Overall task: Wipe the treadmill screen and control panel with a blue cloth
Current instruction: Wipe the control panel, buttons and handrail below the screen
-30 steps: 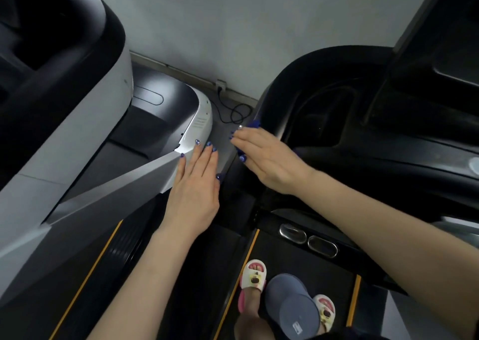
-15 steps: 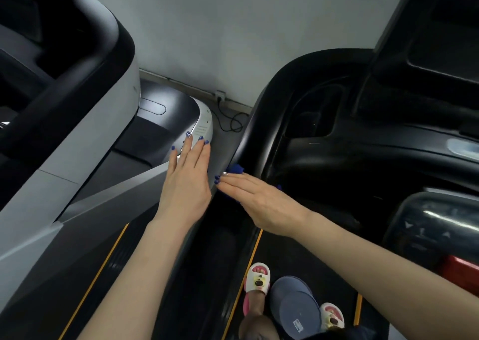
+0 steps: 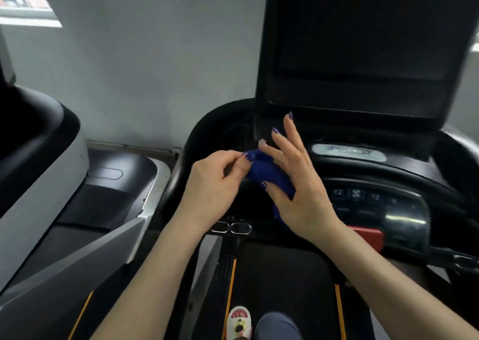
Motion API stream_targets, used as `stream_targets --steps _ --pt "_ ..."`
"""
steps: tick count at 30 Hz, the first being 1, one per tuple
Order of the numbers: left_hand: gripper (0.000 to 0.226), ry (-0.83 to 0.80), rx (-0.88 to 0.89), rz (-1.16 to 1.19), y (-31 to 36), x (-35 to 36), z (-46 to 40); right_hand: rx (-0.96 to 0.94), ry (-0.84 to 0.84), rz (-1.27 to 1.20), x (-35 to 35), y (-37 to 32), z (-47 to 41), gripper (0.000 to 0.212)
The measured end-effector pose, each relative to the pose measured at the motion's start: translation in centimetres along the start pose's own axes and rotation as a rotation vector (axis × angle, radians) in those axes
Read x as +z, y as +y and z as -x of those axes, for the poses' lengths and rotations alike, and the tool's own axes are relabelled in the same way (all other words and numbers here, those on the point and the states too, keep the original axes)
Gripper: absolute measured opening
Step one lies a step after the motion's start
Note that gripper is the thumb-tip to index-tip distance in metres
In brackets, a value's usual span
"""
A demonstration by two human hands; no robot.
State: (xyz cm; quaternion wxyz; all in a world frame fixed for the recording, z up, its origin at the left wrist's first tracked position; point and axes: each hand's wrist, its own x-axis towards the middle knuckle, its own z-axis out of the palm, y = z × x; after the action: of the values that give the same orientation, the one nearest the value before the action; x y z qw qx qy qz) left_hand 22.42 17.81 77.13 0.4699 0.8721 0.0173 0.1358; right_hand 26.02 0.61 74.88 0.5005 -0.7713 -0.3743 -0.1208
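Left hand: thumb and forefinger pinch one edge of the blue cloth. Right hand: thumb clamps the bunched cloth against the palm, other fingers spread and extended. One cloth, held in air between both hands, just above the control panel and below the dark screen. One red tab beside the right wrist. Second treadmill at left, apart.

Blue cloth btwn both hands — mid-air

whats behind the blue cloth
The blue cloth, held by the left hand and right hand, hangs before the dark treadmill console. Whatever lies directly behind it is covered.
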Motion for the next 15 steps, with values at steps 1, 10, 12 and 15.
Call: stream_targets --steps 1,10,12,15 --pt "0.018 -0.027 -0.003 0.045 1.6 1.1 0.7 -0.009 0.011 0.007 -1.4 -0.4 1.3 0.072" --pt "0.01 -0.091 -0.028 0.274 10.9 10.8 11.2 0.251 0.063 0.078 -13.6 -4.4 14.7 0.091" --pt "0.009 -0.118 -0.036 0.298 11.7 12.2 13.3 0.312 0.085 0.105 -15.6 -5.2 16.2 0.073" --pt "0.013 -0.143 -0.015 0.282 12.6 13.2 16.1 0.26 0.073 0.156 -17.1 -6.1 17.7 0.035"
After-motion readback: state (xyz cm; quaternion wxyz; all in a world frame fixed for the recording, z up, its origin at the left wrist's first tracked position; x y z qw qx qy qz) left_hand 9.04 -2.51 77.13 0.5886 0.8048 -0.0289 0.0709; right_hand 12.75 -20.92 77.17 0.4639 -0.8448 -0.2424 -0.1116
